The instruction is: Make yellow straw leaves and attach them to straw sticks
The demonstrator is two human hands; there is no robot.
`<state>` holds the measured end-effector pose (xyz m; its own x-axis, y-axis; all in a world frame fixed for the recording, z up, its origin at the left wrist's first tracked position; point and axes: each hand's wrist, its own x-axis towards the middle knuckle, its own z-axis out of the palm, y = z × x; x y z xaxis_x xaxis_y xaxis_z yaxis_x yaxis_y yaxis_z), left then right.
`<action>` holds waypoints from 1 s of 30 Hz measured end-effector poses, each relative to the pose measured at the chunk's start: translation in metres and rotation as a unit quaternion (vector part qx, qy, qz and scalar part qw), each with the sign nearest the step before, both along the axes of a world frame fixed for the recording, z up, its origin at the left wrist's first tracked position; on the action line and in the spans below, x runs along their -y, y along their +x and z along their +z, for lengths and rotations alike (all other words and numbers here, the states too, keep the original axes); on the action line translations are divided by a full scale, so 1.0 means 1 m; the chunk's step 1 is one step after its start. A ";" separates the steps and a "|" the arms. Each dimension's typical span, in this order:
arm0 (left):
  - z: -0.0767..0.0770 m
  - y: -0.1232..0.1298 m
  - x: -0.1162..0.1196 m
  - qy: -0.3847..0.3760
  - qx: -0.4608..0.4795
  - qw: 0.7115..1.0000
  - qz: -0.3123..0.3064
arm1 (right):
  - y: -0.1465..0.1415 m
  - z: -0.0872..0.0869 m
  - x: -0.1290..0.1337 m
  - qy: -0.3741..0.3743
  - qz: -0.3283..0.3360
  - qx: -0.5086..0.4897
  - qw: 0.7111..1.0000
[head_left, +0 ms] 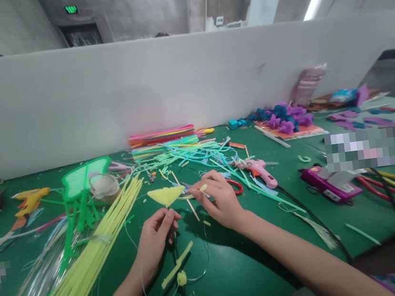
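My left hand (159,230) pinches the thin dark stem below a yellow fuzzy triangular flower head (166,196), which points down into my fingers. To its right my right hand (220,198) is closed, with a small yellow pipe cleaner piece (203,188) at its fingertips. Behind that hand lies a tool with a red looped handle (237,186), largely hidden. Below my left hand are a cut yellow pipe cleaner strip (178,264) and a small yellow fuzzy ball (181,278) beside the stem. A thin clear thread (145,293) loops around this area.
A yellow pipe cleaner bundle (98,246) and green winged piece (86,178) lie left, near a yellow glue gun (31,201). Loose coloured pipe cleaners (183,152) spread behind. Rightward are a pink glue gun (263,171), purple device (329,184) and purple-blue flowers (283,116).
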<state>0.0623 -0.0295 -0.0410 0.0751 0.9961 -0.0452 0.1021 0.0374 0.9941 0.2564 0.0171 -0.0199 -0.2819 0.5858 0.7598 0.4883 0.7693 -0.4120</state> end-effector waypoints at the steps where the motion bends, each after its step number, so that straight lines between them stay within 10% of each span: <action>1: 0.000 0.000 0.000 0.001 -0.002 1.000 -0.001 | 0.000 0.000 0.001 0.007 0.000 0.011 1.000; 24: -0.002 -0.002 -0.003 -0.002 -0.045 0.997 -0.059 | -0.018 -0.004 0.016 -0.202 0.087 0.004 0.976; 30: 0.002 -0.005 -0.004 -0.019 -0.010 0.999 -0.050 | -0.003 0.012 0.003 -0.225 -0.007 -0.227 0.947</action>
<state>0.0574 -0.0258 -0.0392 0.1730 0.9812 -0.0860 0.1278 0.0642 0.9897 0.2538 0.0137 -0.0082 0.0244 0.8807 0.4731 0.1903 0.4605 -0.8670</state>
